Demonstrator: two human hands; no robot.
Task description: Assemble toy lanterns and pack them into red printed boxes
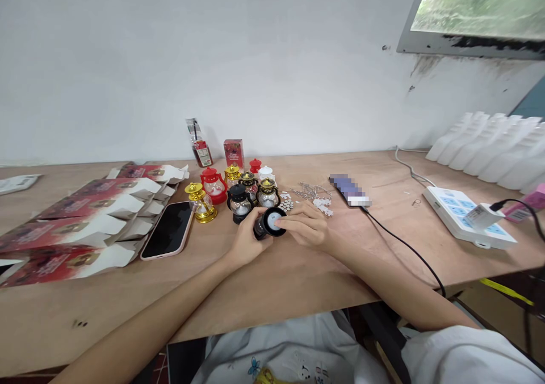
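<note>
My left hand (247, 244) is wrapped round a small black lantern (259, 229), tipped so that its underside faces me. Set in that underside is a round white disc (272, 219). The bent fingers of my right hand (305, 225) are closed together, their tips at the disc; anything between them is too small to make out. Just behind stand more lanterns: a black one (239, 203), a gold one (201, 203), a red one (213, 185), a bronze one (268, 193) and a white one (265, 172). Button cells (286, 204) lie close to my right hand.
Flattened red boxes (91, 208) and a pink-edged phone (167, 230) lie left. Metal pieces (313, 192) and white tabs (323, 206) lie behind my right hand. Rightward are a cabled phone (349, 191), a power strip (453, 205) and white bottles (485, 148). A red box (234, 153) stands behind.
</note>
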